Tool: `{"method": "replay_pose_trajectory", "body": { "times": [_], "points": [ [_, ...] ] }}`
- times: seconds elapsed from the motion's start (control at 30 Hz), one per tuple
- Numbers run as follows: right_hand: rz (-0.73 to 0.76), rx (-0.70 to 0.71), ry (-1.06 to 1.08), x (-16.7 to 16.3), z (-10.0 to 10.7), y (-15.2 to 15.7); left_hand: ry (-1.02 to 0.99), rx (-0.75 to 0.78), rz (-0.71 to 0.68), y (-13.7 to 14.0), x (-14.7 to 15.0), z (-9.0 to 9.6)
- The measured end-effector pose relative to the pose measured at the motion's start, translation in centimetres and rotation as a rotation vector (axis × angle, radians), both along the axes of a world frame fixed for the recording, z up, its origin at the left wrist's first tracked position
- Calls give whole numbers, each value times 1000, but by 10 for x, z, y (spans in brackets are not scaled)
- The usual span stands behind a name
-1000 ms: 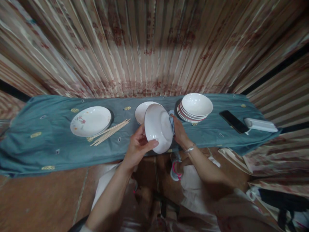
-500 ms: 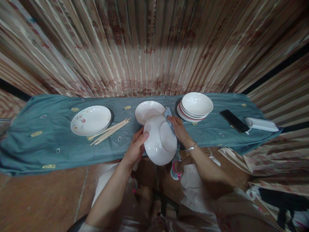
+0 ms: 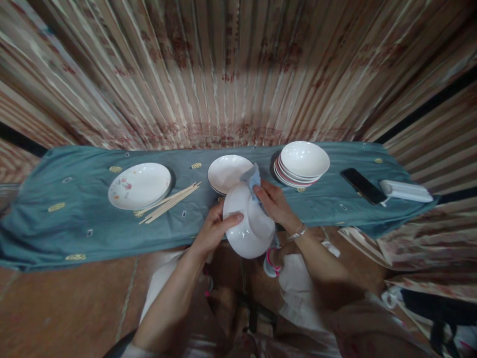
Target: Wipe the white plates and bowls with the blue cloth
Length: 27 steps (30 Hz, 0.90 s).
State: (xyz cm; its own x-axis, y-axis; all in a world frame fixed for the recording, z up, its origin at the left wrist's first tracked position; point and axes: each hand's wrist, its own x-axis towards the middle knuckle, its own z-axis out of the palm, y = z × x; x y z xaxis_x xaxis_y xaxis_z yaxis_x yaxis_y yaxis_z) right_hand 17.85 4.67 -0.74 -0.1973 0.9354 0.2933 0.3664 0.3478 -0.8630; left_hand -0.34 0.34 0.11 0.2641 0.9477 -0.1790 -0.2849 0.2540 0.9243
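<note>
A white bowl [image 3: 244, 231] is tilted in front of me at the table's near edge, its underside and foot ring facing me. My left hand [image 3: 216, 226] grips its left side, thumb laid across the outer wall. My right hand [image 3: 274, 201] is closed on a light blue cloth [image 3: 253, 180], pressing it to the bowl's upper right rim. Part of the cloth hangs behind the bowl, out of sight. Just beyond stands another white bowl [image 3: 228, 171] on the table, partly covered by the cloth and the held bowl.
On the blue-green tablecloth [image 3: 108, 233] at left is a flower-patterned plate [image 3: 149, 185], with several wooden chopsticks [image 3: 169, 204] beside it. Stacked bowls [image 3: 303, 160] stand right of centre. Farther right lie a black phone [image 3: 362, 185] and a white device [image 3: 406, 191]. A pleated curtain [image 3: 223, 74] hangs behind.
My left thumb has slid farther over the bowl's outside. My right hand has shifted the cloth slightly left and onto the bowl's outer side; the bowl has dipped slightly.
</note>
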Motion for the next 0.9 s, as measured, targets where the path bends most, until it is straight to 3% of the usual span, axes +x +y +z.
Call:
{"method": "replay_pose_trajectory", "body": {
  "times": [0.27, 0.4, 0.67, 0.9],
  "points": [
    [165, 224, -175, -11, 7, -13, 8, 36, -3, 4, 2, -9],
    [145, 234, -179, -11, 4, -10, 23, 68, -4, 4, 5, -11],
    [17, 104, -70, -5, 0, -1, 56, 94, -16, 2, 8, -3],
    [159, 243, -197, -12, 10, -13, 85, 113, -14, 4, 7, -9]
  ]
}}
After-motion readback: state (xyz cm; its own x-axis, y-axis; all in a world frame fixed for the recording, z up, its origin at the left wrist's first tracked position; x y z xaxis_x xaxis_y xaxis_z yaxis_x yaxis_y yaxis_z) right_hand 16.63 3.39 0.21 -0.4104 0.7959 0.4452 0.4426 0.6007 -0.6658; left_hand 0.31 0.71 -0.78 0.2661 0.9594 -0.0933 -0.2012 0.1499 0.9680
